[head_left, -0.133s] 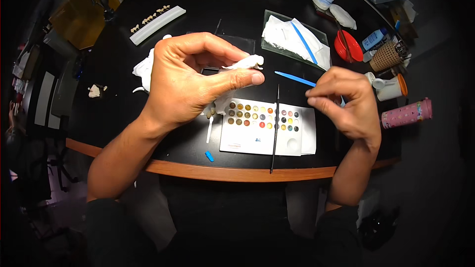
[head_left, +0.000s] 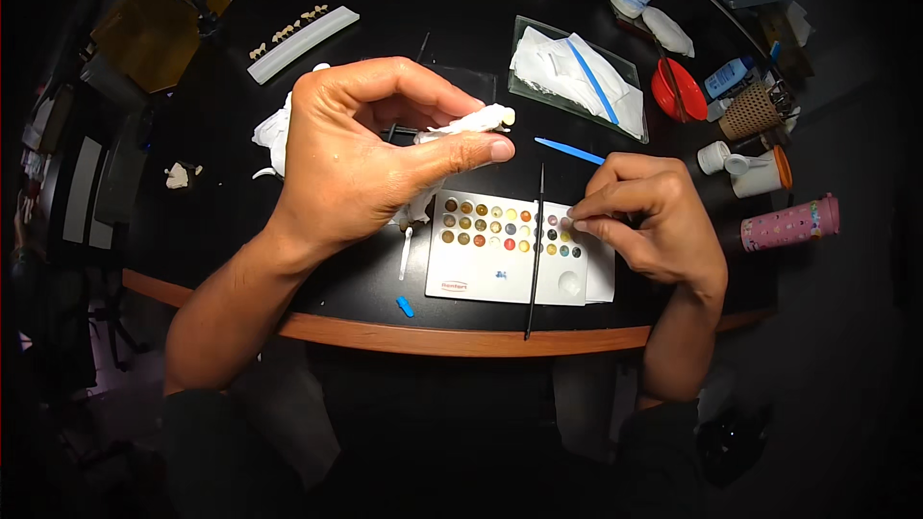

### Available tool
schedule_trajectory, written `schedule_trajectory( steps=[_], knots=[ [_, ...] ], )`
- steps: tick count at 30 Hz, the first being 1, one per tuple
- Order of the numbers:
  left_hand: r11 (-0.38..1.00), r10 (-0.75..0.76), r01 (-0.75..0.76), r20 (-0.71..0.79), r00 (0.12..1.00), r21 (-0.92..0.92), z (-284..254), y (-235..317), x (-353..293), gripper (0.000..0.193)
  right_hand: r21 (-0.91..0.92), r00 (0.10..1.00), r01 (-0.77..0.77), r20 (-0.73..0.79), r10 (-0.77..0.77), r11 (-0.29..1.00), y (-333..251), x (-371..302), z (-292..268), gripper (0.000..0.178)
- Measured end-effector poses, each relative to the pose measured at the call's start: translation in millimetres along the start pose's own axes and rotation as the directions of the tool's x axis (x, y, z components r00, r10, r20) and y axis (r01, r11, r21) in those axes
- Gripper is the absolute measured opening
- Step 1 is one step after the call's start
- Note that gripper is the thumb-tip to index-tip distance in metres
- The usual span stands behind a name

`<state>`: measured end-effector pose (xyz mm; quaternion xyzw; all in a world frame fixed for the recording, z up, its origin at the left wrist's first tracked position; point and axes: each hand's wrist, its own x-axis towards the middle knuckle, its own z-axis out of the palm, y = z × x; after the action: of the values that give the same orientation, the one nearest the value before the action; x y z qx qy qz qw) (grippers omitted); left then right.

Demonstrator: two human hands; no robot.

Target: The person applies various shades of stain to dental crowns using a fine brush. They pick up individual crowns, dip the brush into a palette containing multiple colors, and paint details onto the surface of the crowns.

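Observation:
My left hand (head_left: 351,159) is raised over the table, thumb and fingers pinching a crumpled white tissue (head_left: 471,123). A small pale-yellow tip, perhaps a tooth crown, shows at the tissue's right end. My right hand (head_left: 659,221) is closed in a pinch at the right edge of a white palette (head_left: 481,274); whatever lies between its fingertips, if anything, is too small to make out. Rows of coloured paste wells fill the palette's upper part. Across it rests a thin dark brush (head_left: 536,259). A blue stick (head_left: 565,149) lies just beyond my right hand, partly covered by it.
A glass plate (head_left: 524,86) with white tissue and another blue stick (head_left: 592,80) lies farther back. Right of it are a red bowl (head_left: 663,86), an orange-rimmed cup (head_left: 764,173) and a pink bottle (head_left: 788,223). A white strip of tooth-shaped pieces (head_left: 308,43) stands back left.
My right hand has come down and left to the palette's right edge. In my left hand the tissue has turned slightly, and its pale tip shows yellower.

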<state>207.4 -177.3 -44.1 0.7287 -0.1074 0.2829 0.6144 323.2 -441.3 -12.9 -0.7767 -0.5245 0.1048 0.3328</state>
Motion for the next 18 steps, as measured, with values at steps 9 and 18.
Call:
schedule_trajectory(
  steps=[9, 18],
  knots=[
    [0.871, 0.321, -0.313, 0.042, 0.946, 0.378, -2.6, -6.2, 1.5, 0.022, -0.178, 0.999, 0.030, 0.041, -0.023, 0.984, 7.1, 8.7, 26.2, 0.026],
    [0.823, 0.398, -0.391, 0.072, 0.915, 0.413, -3.6, -5.8, 3.0, 0.023, -0.233, 0.996, 0.088, 0.015, -0.087, 0.969, 10.9, 9.8, 30.7, 0.026]
  ],
)
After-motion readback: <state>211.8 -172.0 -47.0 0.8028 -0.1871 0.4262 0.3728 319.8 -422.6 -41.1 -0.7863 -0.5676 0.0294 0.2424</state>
